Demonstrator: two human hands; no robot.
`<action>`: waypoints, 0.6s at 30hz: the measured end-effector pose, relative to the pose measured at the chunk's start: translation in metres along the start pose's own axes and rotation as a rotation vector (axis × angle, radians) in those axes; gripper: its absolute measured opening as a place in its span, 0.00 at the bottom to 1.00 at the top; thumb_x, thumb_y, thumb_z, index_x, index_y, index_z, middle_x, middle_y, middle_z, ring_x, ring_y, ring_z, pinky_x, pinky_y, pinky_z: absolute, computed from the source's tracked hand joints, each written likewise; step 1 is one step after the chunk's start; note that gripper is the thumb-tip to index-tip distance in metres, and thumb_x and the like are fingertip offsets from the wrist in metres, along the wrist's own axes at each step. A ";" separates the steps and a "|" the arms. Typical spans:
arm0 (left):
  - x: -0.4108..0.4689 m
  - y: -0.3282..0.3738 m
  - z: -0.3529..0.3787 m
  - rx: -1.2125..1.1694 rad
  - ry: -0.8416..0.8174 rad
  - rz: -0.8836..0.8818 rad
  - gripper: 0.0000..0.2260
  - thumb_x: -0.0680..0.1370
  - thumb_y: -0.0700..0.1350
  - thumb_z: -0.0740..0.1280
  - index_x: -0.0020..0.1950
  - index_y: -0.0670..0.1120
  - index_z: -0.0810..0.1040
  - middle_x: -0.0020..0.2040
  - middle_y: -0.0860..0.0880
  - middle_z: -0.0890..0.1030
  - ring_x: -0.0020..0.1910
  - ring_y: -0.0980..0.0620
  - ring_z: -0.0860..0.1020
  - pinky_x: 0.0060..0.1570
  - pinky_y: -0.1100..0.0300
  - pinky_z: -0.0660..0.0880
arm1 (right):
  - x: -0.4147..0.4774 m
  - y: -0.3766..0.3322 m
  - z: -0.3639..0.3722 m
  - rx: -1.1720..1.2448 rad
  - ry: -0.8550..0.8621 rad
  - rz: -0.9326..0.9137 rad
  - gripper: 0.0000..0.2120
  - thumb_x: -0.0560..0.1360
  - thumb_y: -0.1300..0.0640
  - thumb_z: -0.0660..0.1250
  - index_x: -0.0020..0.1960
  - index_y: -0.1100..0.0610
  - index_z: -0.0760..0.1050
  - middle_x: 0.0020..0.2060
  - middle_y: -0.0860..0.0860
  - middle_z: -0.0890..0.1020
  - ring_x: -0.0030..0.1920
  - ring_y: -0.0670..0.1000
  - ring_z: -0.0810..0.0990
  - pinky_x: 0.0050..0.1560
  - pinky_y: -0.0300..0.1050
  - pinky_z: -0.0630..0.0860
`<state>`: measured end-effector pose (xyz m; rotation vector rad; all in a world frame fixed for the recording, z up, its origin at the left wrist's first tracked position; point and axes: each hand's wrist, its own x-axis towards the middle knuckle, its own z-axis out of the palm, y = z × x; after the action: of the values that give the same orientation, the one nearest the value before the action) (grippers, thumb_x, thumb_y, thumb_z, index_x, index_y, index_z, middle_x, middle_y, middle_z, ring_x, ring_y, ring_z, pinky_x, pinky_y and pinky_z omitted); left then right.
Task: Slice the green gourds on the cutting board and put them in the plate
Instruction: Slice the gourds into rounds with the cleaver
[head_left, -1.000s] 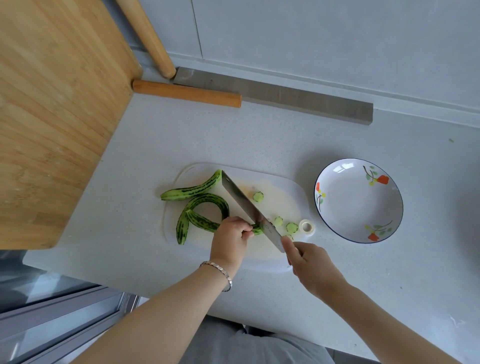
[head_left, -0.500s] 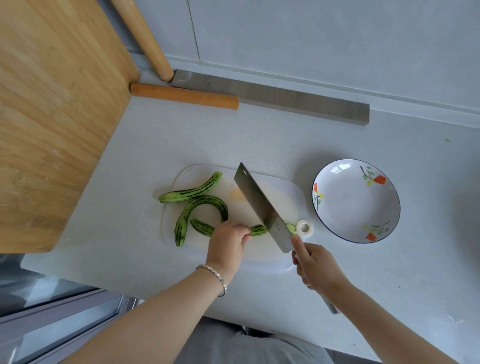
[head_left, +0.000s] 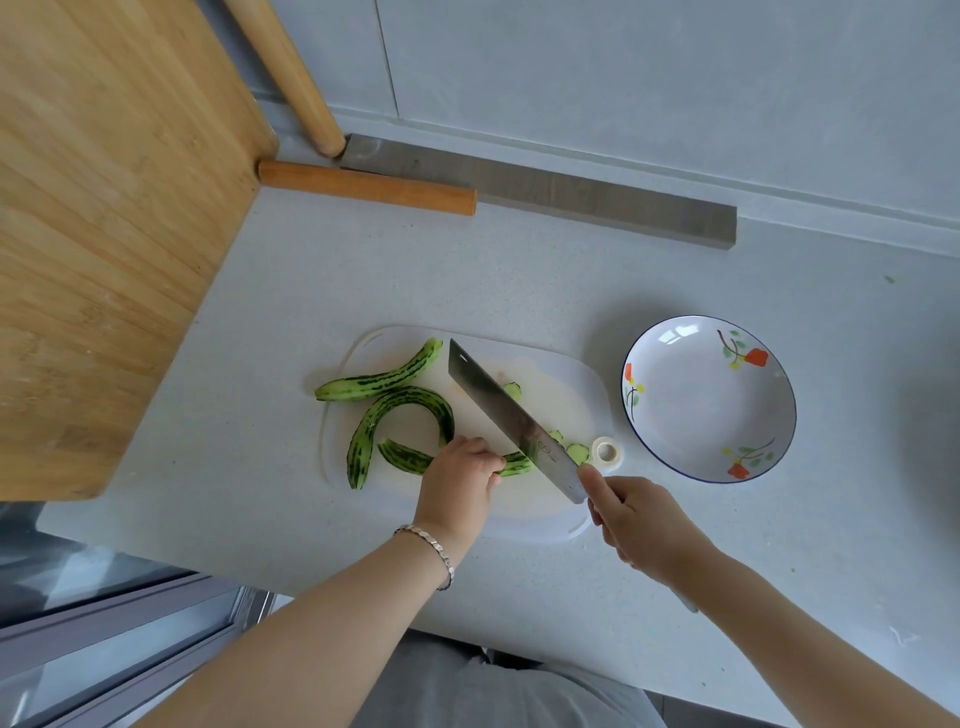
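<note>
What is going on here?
A person is slicing a striped green gourd on a white plastic cutting board. The left hand holds the gourd down; the right hand grips a broad steel cleaver, its blade across the gourd. A few round slices lie beside the blade. Two whole gourds wait on the board. No slices are in the flowered white plate yet.

1. No text, number or sign can be read anywhere in the view.
2. The cleaver (head_left: 493, 400) carries a small dark stamp on its blade near the handle end, too small and blurred to make out.
</note>
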<state>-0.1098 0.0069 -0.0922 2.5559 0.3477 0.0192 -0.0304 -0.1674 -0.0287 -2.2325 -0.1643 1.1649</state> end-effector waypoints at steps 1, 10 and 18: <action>0.000 0.001 -0.001 0.002 -0.001 0.000 0.14 0.53 0.30 0.80 0.33 0.41 0.83 0.29 0.48 0.78 0.30 0.46 0.77 0.26 0.65 0.68 | 0.000 0.000 0.000 -0.006 -0.003 -0.004 0.25 0.76 0.38 0.54 0.32 0.57 0.65 0.21 0.46 0.68 0.23 0.46 0.64 0.31 0.41 0.64; 0.001 0.001 0.000 0.032 0.019 0.030 0.15 0.50 0.31 0.81 0.30 0.43 0.82 0.28 0.50 0.77 0.29 0.48 0.77 0.23 0.66 0.69 | -0.001 0.000 0.007 -0.064 -0.005 -0.012 0.25 0.76 0.38 0.52 0.35 0.58 0.64 0.27 0.51 0.67 0.25 0.47 0.64 0.34 0.43 0.63; -0.002 -0.005 0.008 -0.036 0.013 -0.017 0.12 0.56 0.29 0.79 0.34 0.40 0.83 0.32 0.48 0.81 0.32 0.45 0.79 0.24 0.59 0.77 | 0.005 0.007 0.025 -0.033 0.022 0.017 0.24 0.77 0.39 0.52 0.35 0.58 0.63 0.27 0.51 0.65 0.27 0.49 0.61 0.33 0.43 0.60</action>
<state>-0.1123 0.0067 -0.1015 2.5178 0.3706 0.0362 -0.0476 -0.1595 -0.0467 -2.2789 -0.1564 1.1540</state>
